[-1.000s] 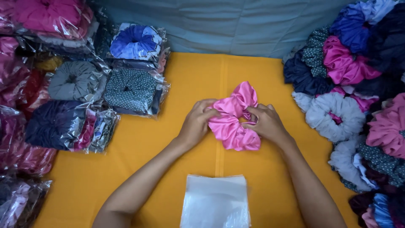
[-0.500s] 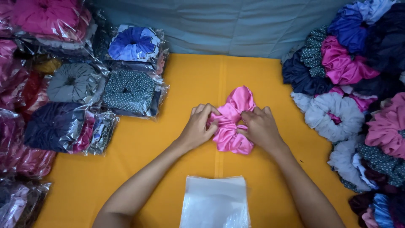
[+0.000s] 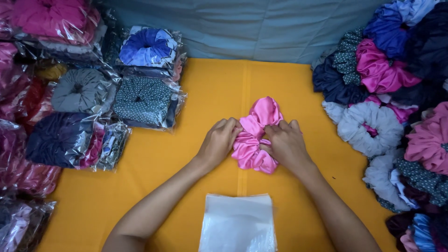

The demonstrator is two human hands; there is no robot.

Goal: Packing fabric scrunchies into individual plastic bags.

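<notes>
Pink satin scrunchie (image 3: pixel 255 135) sits bunched on the yellow cloth (image 3: pixel 210 93), pinched from both sides by the left hand (image 3: pixel 219 142) and right hand (image 3: pixel 285 144); clear bags (image 3: pixel 238 224) lie nearer.

Single head-worn view, looking steeply down from close above the counter (image 3: pixel 154 158); both forearms enter from the lower edge.

Bare orange cloth surface (image 3: pixel 210 88) lies open behind the hands; bagged fabric scrunchies in clear plastic (image 3: pixel 144 100) crowd its left edge; loose satin scrunchies (image 3: pixel 373 126) heap along the right; a stack of clear flat plastic bags (image 3: pixel 238 224) blocks the near middle.
</notes>
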